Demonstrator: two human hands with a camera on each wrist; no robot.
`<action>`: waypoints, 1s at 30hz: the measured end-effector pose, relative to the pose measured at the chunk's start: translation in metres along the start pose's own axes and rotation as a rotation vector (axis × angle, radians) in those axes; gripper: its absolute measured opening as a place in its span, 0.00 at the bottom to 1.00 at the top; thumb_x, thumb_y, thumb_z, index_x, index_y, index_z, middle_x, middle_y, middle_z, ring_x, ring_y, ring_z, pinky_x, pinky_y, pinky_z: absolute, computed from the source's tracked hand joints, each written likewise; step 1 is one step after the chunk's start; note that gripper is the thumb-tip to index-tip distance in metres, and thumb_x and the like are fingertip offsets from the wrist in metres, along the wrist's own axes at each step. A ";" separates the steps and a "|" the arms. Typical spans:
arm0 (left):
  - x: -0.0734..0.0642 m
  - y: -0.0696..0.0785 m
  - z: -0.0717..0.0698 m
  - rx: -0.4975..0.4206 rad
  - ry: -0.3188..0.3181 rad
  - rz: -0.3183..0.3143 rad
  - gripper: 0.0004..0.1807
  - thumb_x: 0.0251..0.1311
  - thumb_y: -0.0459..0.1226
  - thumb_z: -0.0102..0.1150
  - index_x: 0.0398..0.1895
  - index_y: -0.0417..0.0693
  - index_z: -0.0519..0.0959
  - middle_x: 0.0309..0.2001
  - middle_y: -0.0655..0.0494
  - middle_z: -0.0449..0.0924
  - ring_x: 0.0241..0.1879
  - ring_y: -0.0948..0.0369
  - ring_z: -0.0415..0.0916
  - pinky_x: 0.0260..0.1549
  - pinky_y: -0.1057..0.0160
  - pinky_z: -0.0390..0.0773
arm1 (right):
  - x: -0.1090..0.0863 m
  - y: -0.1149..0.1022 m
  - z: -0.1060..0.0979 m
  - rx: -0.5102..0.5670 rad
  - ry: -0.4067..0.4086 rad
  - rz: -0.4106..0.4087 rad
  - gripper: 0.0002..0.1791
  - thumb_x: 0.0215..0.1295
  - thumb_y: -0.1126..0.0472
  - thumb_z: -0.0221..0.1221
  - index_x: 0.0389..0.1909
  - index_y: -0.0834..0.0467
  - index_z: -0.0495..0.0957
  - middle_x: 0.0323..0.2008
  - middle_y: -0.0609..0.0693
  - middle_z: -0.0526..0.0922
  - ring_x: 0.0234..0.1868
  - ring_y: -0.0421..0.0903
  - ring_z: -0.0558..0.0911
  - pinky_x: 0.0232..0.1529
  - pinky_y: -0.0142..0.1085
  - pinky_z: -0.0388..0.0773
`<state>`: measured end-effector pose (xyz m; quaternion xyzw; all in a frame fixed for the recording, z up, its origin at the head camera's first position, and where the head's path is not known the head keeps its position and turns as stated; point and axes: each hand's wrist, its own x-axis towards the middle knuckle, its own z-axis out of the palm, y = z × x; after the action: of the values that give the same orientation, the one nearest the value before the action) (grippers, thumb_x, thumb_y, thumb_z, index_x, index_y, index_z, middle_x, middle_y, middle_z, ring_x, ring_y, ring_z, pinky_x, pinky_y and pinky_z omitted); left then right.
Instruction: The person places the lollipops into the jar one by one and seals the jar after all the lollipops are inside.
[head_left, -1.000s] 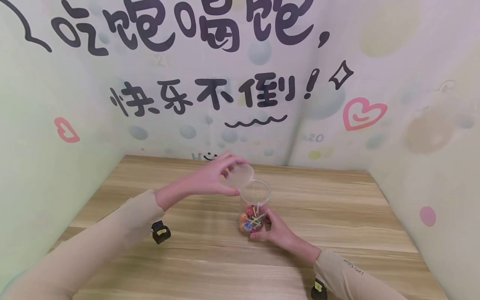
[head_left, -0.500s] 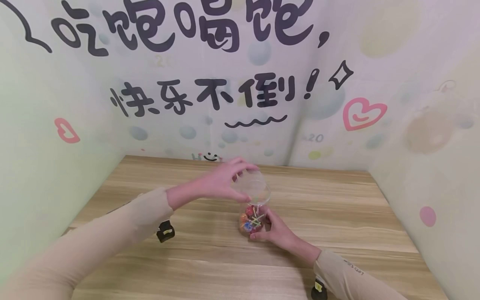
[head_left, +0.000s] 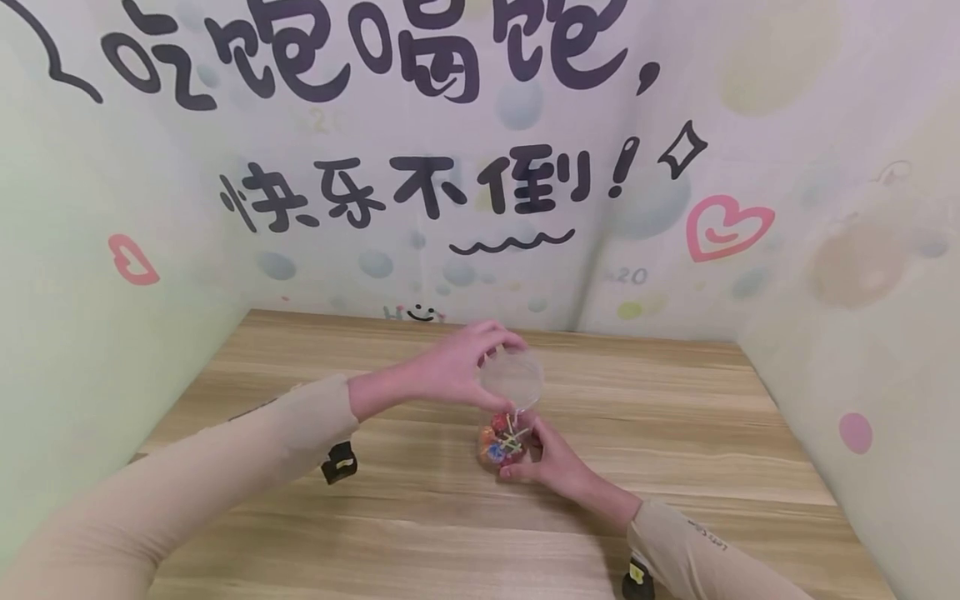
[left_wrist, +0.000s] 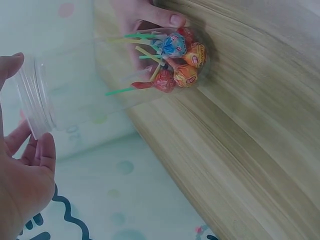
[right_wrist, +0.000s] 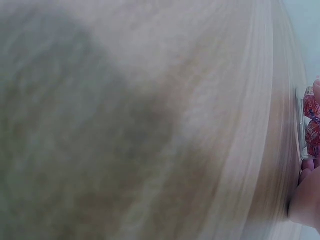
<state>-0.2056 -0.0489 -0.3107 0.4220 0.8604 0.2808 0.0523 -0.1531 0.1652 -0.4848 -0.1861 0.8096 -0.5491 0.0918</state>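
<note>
A clear plastic jar [left_wrist: 75, 85] stands upright on the wooden table. Wrapped lollipops [head_left: 498, 446] in red, orange and blue lie at its bottom, their green and yellow sticks pointing up. My left hand [head_left: 459, 364] holds a clear round lid [head_left: 513, 379] by its rim, thumb on the near side and fingers on the far side. The lid is at the jar's mouth; whether it sits fully on cannot be made out. Low on the jar's right side, my right hand [head_left: 557, 463] grips the wall. Only part of that hand and some red wrappers show in the right wrist view.
The wood-grain table [head_left: 420, 533] runs back to a printed wall [head_left: 337, 267] with black lettering. Side walls [head_left: 847, 333] close in the left and right. Black wrist cameras [head_left: 340, 463] hang under both sleeves.
My left hand has moved right and slightly down with the lid, from the jar's upper left to over its mouth. The right hand and the jar have stayed in place.
</note>
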 end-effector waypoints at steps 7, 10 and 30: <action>0.002 -0.001 0.001 0.018 -0.002 0.001 0.40 0.43 0.48 0.77 0.63 0.51 0.74 0.56 0.54 0.75 0.52 0.59 0.71 0.51 0.60 0.77 | 0.000 0.000 -0.001 -0.002 0.001 0.014 0.46 0.49 0.57 0.75 0.69 0.48 0.64 0.66 0.50 0.74 0.68 0.53 0.71 0.71 0.53 0.59; 0.001 -0.002 0.002 0.023 -0.011 -0.010 0.40 0.43 0.49 0.76 0.63 0.52 0.73 0.55 0.54 0.74 0.53 0.60 0.70 0.52 0.60 0.76 | 0.001 0.001 -0.001 0.001 0.000 0.014 0.46 0.49 0.57 0.75 0.69 0.49 0.63 0.66 0.51 0.73 0.69 0.54 0.70 0.72 0.54 0.59; 0.001 0.002 0.000 0.043 -0.016 -0.040 0.41 0.43 0.49 0.77 0.64 0.50 0.74 0.56 0.53 0.74 0.55 0.58 0.70 0.52 0.58 0.76 | 0.001 0.001 0.000 0.017 -0.006 0.020 0.48 0.48 0.58 0.75 0.71 0.49 0.62 0.66 0.51 0.73 0.69 0.54 0.70 0.72 0.53 0.58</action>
<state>-0.2049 -0.0469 -0.3099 0.4079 0.8741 0.2579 0.0557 -0.1543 0.1653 -0.4859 -0.1790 0.8064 -0.5545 0.1012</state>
